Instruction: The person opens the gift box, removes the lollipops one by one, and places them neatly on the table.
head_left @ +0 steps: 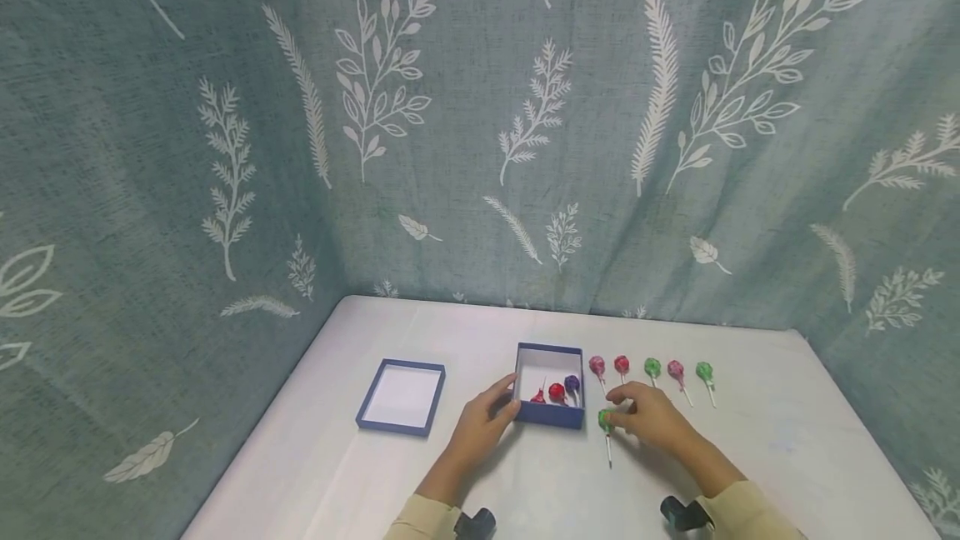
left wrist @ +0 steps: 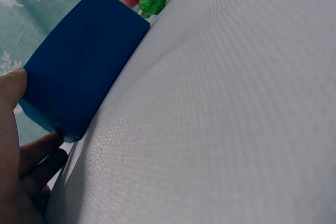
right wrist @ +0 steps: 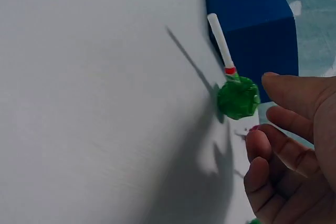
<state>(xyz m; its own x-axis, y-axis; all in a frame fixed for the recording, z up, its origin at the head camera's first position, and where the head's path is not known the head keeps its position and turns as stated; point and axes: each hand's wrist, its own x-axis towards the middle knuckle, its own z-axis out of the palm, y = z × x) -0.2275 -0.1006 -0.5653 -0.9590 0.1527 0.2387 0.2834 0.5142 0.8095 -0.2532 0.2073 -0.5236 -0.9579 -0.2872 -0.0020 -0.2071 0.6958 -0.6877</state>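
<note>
My left hand holds the left side of an open blue box, with its thumb by the near corner. Inside the white interior lie a red wrapped lollipop, another red one and a purple one. Just right of the box, my right hand is at a green lollipop, whose stick points toward me. In the right wrist view, a gap shows between thumb and forefinger, their tips right beside the green candy head; the other fingers are bent.
A row of pink, red and green lollipops lies beyond my right hand. The blue-rimmed box lid rests inside-up on the left of the white table. A leaf-patterned teal curtain hangs behind and at the sides.
</note>
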